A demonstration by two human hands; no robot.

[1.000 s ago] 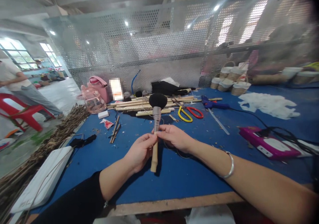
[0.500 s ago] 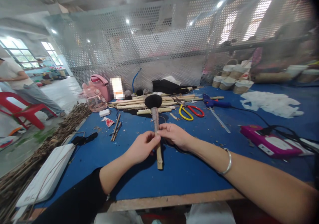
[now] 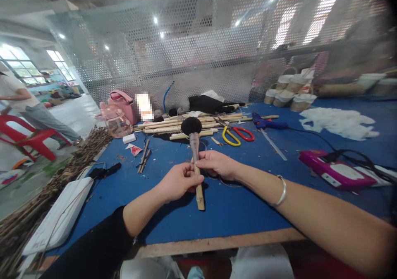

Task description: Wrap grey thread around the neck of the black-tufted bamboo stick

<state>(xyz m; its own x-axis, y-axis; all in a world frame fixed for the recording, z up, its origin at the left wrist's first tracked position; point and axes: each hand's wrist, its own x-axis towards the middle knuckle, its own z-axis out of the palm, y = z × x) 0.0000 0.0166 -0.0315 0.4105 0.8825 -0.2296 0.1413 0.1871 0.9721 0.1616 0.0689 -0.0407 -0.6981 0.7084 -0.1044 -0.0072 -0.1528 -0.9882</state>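
Between both hands is a bamboo-like wooden stick [image 3: 199, 196] with a round black head [image 3: 190, 126] at its far end. Its upper part carries a greyish-brown wrapping [image 3: 194, 144]. My left hand [image 3: 178, 179] is closed around the stick's middle, thumb lying across it. My right hand [image 3: 217, 164] pinches at the stick from the other side, just above the left thumb; its fingertips touch the lower end of the wrapping. A thin cord [image 3: 229, 184] curves over the table beneath the right wrist. Whether the right fingers hold that cord is hidden.
Behind the hands lie several pale sticks [image 3: 167, 124], scissors [image 3: 231, 136] with yellow and red handles, and a blue glue gun [image 3: 269, 123]. A purple power strip [image 3: 322, 167] is at right, a white power bank-like box [image 3: 62, 212] at left. A person [image 3: 21, 101] stands far left.
My left thumb has slid slightly down the stick, and my right fingers now reach further across its front. The stick stays almost in place; the view has shifted a little.
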